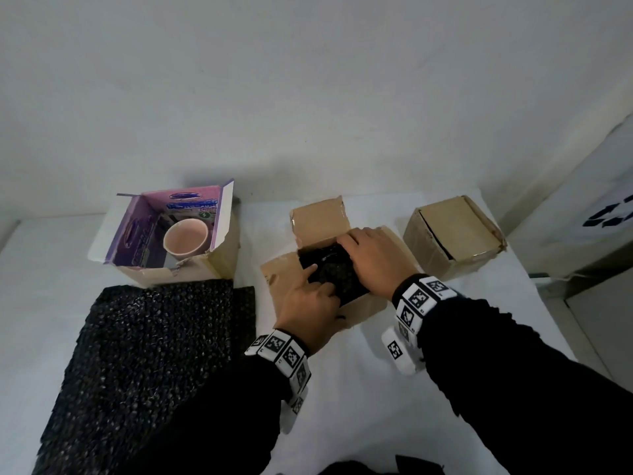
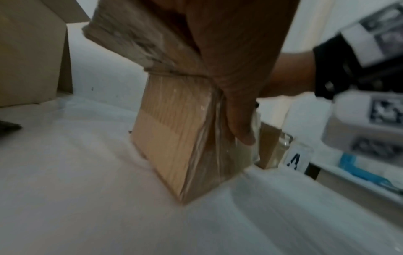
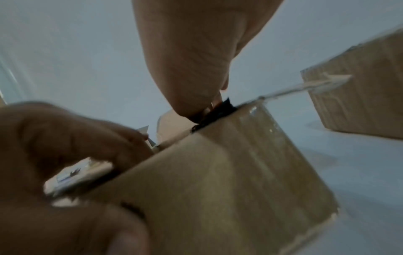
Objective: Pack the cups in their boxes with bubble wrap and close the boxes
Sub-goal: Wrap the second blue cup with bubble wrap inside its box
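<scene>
White tabletop [image 1: 342, 406]: far-right box [image 1: 455, 231] closed, both hands, left hand [image 1: 308, 303] & right hand [image 1: 373, 258], pressing flat-fingered on wrapped cup [image 1: 334, 272] in mid box [image 1: 318, 221], flaps open; pink cup [image 1: 186, 237] bare in far-left box [image 1: 219, 258], spare bubble wrap [image 1: 144, 354] at near-left edge

White table [image 1: 342, 389] carries three boxes [image 1: 452, 234] and a black bubble wrap sheet [image 1: 144, 354]
</scene>
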`<state>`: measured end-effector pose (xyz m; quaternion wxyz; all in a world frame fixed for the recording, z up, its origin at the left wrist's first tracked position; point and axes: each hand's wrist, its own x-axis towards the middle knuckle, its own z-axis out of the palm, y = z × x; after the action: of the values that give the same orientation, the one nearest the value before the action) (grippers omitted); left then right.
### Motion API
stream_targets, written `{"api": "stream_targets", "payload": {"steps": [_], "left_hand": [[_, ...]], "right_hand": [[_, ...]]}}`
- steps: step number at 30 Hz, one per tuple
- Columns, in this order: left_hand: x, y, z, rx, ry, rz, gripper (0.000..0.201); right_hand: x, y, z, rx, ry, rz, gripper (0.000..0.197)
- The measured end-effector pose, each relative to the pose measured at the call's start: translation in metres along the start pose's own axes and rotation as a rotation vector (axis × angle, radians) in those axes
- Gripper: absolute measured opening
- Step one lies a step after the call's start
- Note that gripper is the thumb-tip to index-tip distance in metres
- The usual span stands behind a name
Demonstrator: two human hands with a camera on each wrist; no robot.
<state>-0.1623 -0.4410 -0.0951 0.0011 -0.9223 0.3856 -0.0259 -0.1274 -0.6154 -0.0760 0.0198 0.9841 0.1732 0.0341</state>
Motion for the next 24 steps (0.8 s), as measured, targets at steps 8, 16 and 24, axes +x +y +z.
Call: {"api": "stream_targets", "payload": {"steps": [8, 16, 24], "left_hand": [[0.008, -0.025, -0.013, -0.118, -0.114, 0.027, 0.038], [0.020, -0.051, -0.010, -0.220, -0.056, -0.021, 0.072], [0.056, -0.050, -0.001, -0.065, -0.197, -0.077, 0.073]], "right_hand": [[-0.012, -0.018, 0.012, -0.001, -0.124, 0.199, 0.042], [-0.027, -0.017, 0.011, -0.095, 0.062, 0.215, 0.014], [-0.031, -0.026, 0.022, 0.017, 0.061, 0.302, 0.017]]}}
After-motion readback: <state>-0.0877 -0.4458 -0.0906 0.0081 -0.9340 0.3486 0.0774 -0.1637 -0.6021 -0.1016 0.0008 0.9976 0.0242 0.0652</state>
